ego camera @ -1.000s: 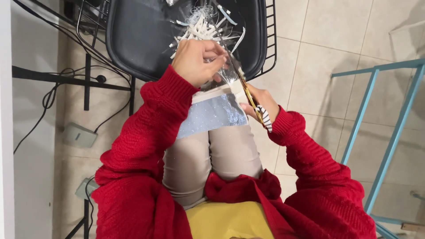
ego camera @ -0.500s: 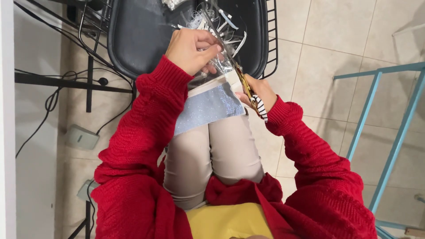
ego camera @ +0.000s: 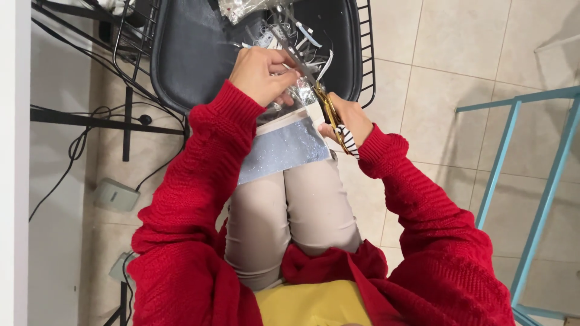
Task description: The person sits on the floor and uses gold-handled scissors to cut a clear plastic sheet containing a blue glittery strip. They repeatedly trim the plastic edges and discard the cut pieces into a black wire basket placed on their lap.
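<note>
My left hand (ego camera: 261, 73) grips the upper edge of a glittery silver-blue sheet (ego camera: 284, 145) that hangs down over my knees. My right hand (ego camera: 349, 119) holds scissors (ego camera: 329, 111) with gold blades and a black-and-white striped handle, the blades lying along the sheet's right edge. Beyond my hands stands a black chair (ego camera: 199, 54) with several cut silvery strips (ego camera: 305, 45) lying on its seat. Both my arms are in red knitted sleeves.
A light blue metal frame (ego camera: 531, 181) stands at the right on the tiled floor. Black cables (ego camera: 78, 139) and a small grey box (ego camera: 116, 194) lie on the floor at the left, beside a black metal bar. A clear plastic bag (ego camera: 238, 7) sits at the chair's far edge.
Both hands with the sheet and scissors have drifted down and right in view. The scissors sit further along the sheet's edge.
</note>
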